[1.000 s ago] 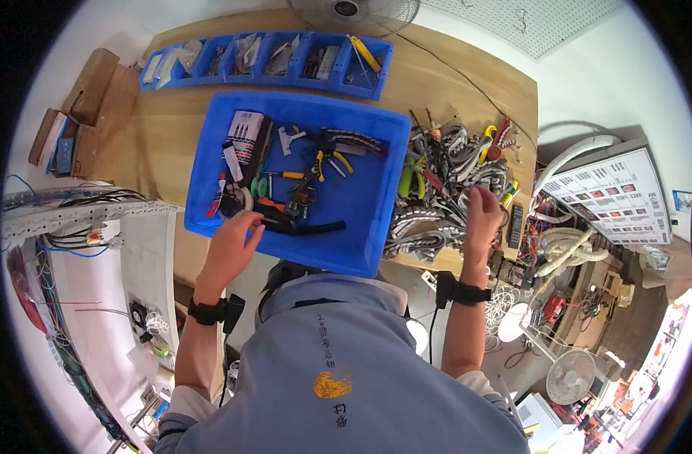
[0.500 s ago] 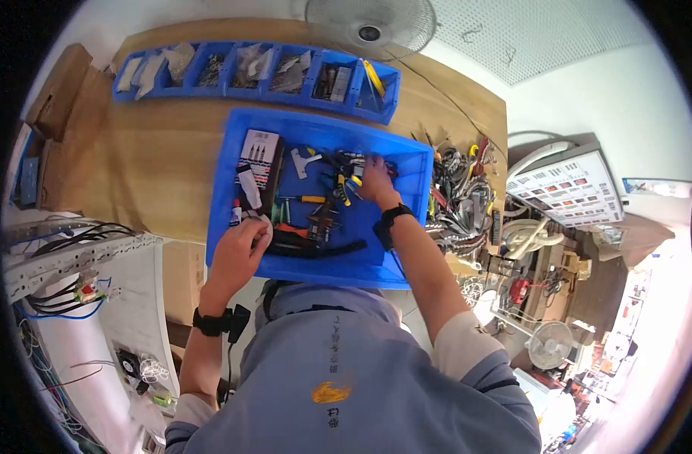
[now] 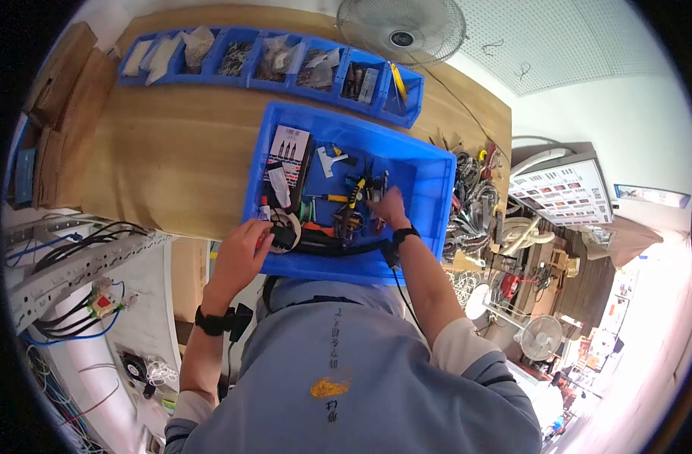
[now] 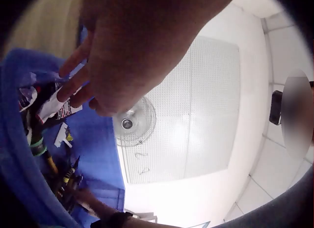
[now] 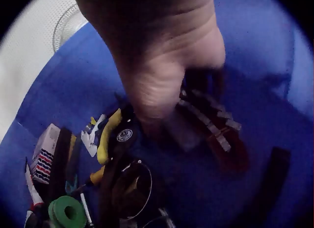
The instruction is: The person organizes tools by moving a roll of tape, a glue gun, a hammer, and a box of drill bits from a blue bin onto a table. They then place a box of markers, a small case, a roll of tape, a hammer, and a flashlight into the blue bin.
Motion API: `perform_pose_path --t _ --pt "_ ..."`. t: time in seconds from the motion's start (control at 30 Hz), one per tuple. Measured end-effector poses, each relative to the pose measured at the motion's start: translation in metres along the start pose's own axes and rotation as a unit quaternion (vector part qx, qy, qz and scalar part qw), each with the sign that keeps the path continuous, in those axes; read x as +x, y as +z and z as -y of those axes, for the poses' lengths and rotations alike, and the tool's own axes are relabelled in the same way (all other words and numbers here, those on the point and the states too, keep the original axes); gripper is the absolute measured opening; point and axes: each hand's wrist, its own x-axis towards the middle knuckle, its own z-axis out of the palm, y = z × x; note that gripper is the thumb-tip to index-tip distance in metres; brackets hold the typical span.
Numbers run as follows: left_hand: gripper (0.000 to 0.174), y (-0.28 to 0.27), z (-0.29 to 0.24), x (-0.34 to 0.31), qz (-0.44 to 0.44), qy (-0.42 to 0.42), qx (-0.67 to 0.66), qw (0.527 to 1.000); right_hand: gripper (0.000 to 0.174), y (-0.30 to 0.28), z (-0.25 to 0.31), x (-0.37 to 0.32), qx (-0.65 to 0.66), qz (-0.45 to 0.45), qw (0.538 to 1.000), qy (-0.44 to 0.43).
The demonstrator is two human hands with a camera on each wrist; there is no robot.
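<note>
A blue box (image 3: pixel 346 268) holds loose tools and parts. Down inside its right half, my right hand (image 3: pixel 390 209) has its fingers curled round a dark red bundle with grey strips (image 5: pixel 223 139), partly hidden beneath the hand in the right wrist view. Over the front left corner is my left hand (image 3: pixel 242 253), its fingers loosely bent and apart, holding nothing in the left wrist view (image 4: pixel 125 56). A tape roll (image 3: pixel 295 225) lies close to it. Yellow-handled pliers (image 3: pixel 356 194), a marker box (image 3: pixel 287 151) and a green spool (image 5: pixel 67 212) lie inside too.
Blue compartment bins (image 3: pixel 244 82) with small parts and bags run along the back of the wooden table (image 3: pixel 172 151). A tangled cable pile (image 3: pixel 474 200) lies right of the box. Cardboard (image 3: pixel 77 121) stands at the left, a fan (image 3: pixel 401 38) behind.
My right hand has moved from over the cable pile into the box and grips the bundle, which has shifted towards the front. My left hand stays by the front left corner.
</note>
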Motion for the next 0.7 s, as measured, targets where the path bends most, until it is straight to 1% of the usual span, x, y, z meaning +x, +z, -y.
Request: perform_pose_path --t 0.07,0.17,0.27,0.37,0.47,0.57,0.67,0.7 --pt "0.018 -0.006 -0.001 0.007 0.01 0.01 -0.001 1.0 0.101 0.001 0.001 -0.004 0.048 -0.003 0.999 0.021" --pt "0.019 -0.012 -0.005 0.016 0.018 0.036 0.011 0.999 0.093 0.003 0.0 -0.005 0.063 -0.01 0.996 0.063" --pt "0.019 -0.014 -0.001 0.023 0.029 0.056 0.001 0.998 0.082 -0.014 0.001 -0.009 0.088 0.066 0.992 0.058" --pt "0.019 -0.013 0.0 0.025 0.039 0.064 -0.006 0.997 0.073 -0.012 0.008 -0.014 0.073 0.02 0.995 0.066" --pt "0.02 -0.013 0.003 0.025 0.04 0.076 -0.001 0.996 0.072 0.007 0.005 -0.012 0.083 0.013 0.995 0.059" --pt "0.019 -0.013 0.005 0.022 0.039 0.084 0.011 0.996 0.071 0.018 0.012 -0.016 0.072 -0.051 0.996 0.024" --pt "0.018 -0.015 0.005 0.016 0.04 0.076 0.009 0.996 0.073 0.015 0.02 -0.02 0.084 -0.053 0.994 0.042" --pt "0.018 -0.017 0.005 0.014 0.041 0.071 0.015 0.997 0.071 0.02 0.019 -0.019 0.08 -0.061 0.993 0.055"
